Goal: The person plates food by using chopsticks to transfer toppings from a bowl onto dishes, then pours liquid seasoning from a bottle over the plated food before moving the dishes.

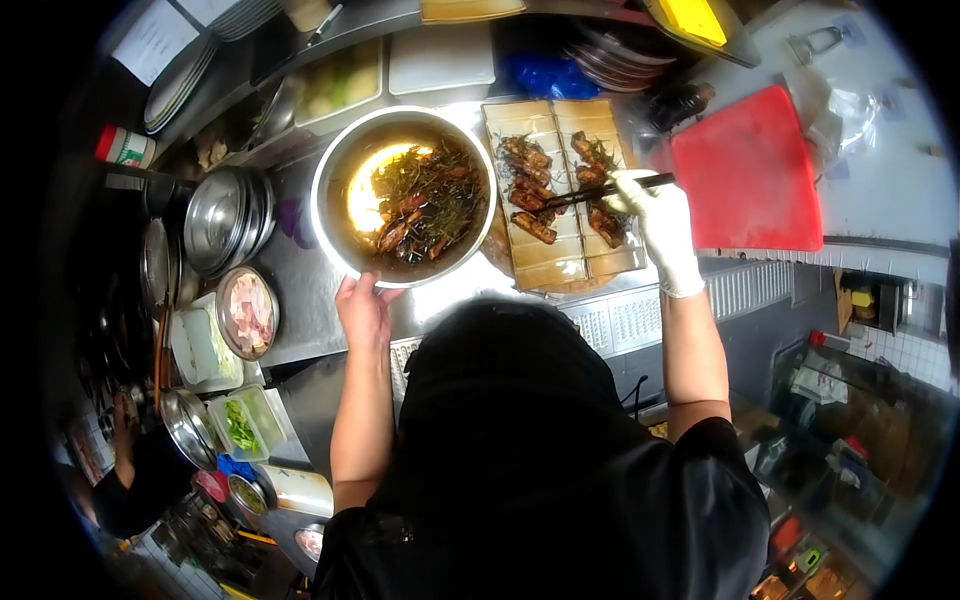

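Note:
My left hand (366, 306) is bare and grips the near rim of a large metal bowl (487, 226), which holds dark, glazed meat pieces and herb sprigs (430, 200). My right hand (652, 220), in a whitish glove, is closed on dark chopsticks (600, 191). Their tips reach left to the glazed meat pieces (530, 190) on a long tan plate (545, 265). Beside it on the right lies a second tan plate (612, 262), also with meat pieces and herbs, partly under the chopsticks.
A red cutting board (748, 170) lies right of the plates. Stacked metal bowls (218, 215) and a bowl of pale pink meat (248, 312) stand left. A white tray (441, 58) and blue plastic (548, 76) are behind. Another person's arm (123, 440) shows at lower left.

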